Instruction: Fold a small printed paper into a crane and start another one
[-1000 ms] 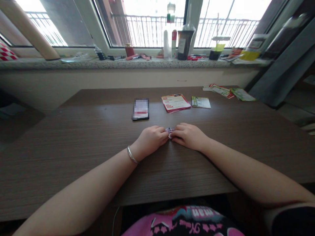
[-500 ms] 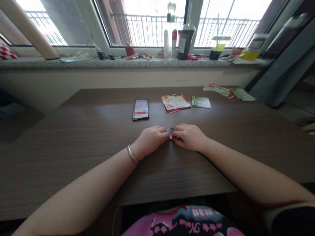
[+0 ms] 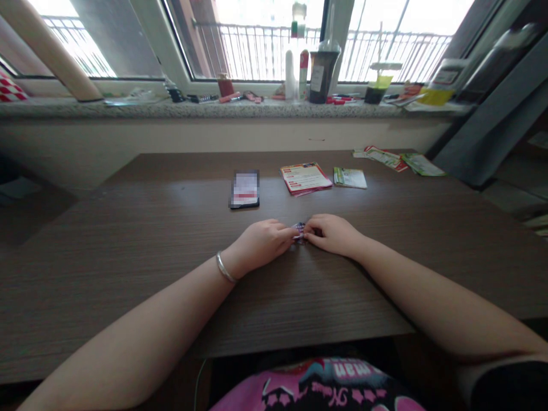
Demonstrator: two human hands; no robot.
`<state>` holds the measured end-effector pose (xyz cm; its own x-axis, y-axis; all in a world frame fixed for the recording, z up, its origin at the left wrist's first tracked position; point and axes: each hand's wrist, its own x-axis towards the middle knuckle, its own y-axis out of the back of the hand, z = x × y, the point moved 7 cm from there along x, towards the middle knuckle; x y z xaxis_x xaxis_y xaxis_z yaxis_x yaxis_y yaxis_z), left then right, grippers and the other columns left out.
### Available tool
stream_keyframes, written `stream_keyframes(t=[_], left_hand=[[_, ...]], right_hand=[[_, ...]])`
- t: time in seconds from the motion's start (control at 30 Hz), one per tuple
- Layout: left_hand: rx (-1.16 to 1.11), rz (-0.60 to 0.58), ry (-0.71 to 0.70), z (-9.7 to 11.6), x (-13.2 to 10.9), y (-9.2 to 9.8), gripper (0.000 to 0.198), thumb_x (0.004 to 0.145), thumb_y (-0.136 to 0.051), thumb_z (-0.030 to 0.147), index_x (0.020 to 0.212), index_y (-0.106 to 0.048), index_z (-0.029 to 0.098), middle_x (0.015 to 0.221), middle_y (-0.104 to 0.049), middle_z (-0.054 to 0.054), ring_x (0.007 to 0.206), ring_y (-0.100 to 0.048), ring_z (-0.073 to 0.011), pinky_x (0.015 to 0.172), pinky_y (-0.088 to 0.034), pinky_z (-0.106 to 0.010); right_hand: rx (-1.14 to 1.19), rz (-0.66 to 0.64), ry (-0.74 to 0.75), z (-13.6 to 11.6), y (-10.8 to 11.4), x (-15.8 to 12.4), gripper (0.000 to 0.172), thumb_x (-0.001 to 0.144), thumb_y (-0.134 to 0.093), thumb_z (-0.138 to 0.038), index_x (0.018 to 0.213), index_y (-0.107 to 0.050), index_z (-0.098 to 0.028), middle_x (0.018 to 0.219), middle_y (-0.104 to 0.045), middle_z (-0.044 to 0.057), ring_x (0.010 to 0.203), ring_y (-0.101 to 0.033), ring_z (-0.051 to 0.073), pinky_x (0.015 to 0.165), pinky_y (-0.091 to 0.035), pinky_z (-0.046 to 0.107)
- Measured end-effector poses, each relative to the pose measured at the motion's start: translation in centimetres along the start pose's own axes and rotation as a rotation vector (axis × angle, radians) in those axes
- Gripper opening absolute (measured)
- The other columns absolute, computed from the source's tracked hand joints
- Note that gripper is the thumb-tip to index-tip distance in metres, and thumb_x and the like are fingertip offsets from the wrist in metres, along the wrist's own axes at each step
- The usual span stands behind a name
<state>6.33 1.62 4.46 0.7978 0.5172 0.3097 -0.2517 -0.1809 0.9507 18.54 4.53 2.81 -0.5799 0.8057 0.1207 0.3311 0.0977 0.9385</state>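
Both of my hands meet at the middle of the dark wooden table [image 3: 128,240]. Between their fingertips is a small folded piece of patterned paper [image 3: 299,231], purple, white and red. My left hand [image 3: 261,244], with a silver bracelet on its wrist, pinches the paper's left side with curled fingers. My right hand [image 3: 331,234] pinches the right side, its fingers bent over the paper. Most of the paper is hidden under the fingers.
Beyond my hands lie a phone [image 3: 244,189], a red-and-white leaflet stack [image 3: 305,178], a green card [image 3: 350,178] and more leaflets [image 3: 396,160] at the far right. The windowsill [image 3: 171,109] holds bottles, a dark cup [image 3: 321,77] and small clutter.
The hands have shifted slightly on the small paper; my right hand has drawn a little away from me and my left wrist has moved a bit left. The paper shows slightly more between the fingers.
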Motion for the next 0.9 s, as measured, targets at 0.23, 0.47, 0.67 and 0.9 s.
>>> stream_keyframes(t=[0.23,0.47,0.67,0.9], left_hand=[[0.102,-0.026,-0.149,1.0,-0.1,0.4,0.027,0.094,-0.045,0.024,0.115,-0.062,0.020,0.091,-0.070,-0.005,0.079,-0.063,-0.0154,0.072,-0.050,-0.028],[0.127,-0.066,-0.135,1.0,0.0,0.0,0.029,0.094,-0.044,0.022,0.116,-0.061,0.020,0.090,-0.069,-0.005,0.077,-0.062,-0.0149,0.073,-0.049,-0.028],[0.142,-0.092,-0.129,1.1,0.0,-0.1,0.027,0.094,-0.044,0.024,0.109,-0.065,0.019,0.088,-0.067,-0.006,0.078,-0.060,-0.0151,0.072,-0.048,-0.028],[0.124,-0.065,-0.085,1.0,0.0,-0.1,0.027,0.095,-0.043,0.027,0.103,-0.068,0.021,0.087,-0.065,-0.006,0.078,-0.058,-0.0156,0.071,-0.048,-0.028]], right_hand=[[-0.036,-0.052,-0.125,0.8,0.2,0.0,0.023,0.085,-0.055,-0.039,0.078,-0.067,-0.020,0.079,-0.067,0.003,0.071,-0.056,0.014,0.062,-0.035,0.024],[-0.026,-0.083,-0.208,1.1,0.2,0.1,0.028,0.084,-0.054,-0.044,0.079,-0.068,-0.021,0.081,-0.070,0.003,0.072,-0.059,0.015,0.059,-0.034,0.024],[-0.003,-0.110,-0.312,2.4,-0.2,0.0,0.036,0.080,-0.056,-0.056,0.074,-0.068,-0.022,0.073,-0.069,0.001,0.065,-0.057,0.014,0.053,-0.030,0.024],[0.013,-0.121,-0.313,2.6,-0.3,0.0,0.035,0.082,-0.055,-0.054,0.074,-0.067,-0.021,0.073,-0.069,0.001,0.063,-0.057,0.013,0.052,-0.030,0.024]])
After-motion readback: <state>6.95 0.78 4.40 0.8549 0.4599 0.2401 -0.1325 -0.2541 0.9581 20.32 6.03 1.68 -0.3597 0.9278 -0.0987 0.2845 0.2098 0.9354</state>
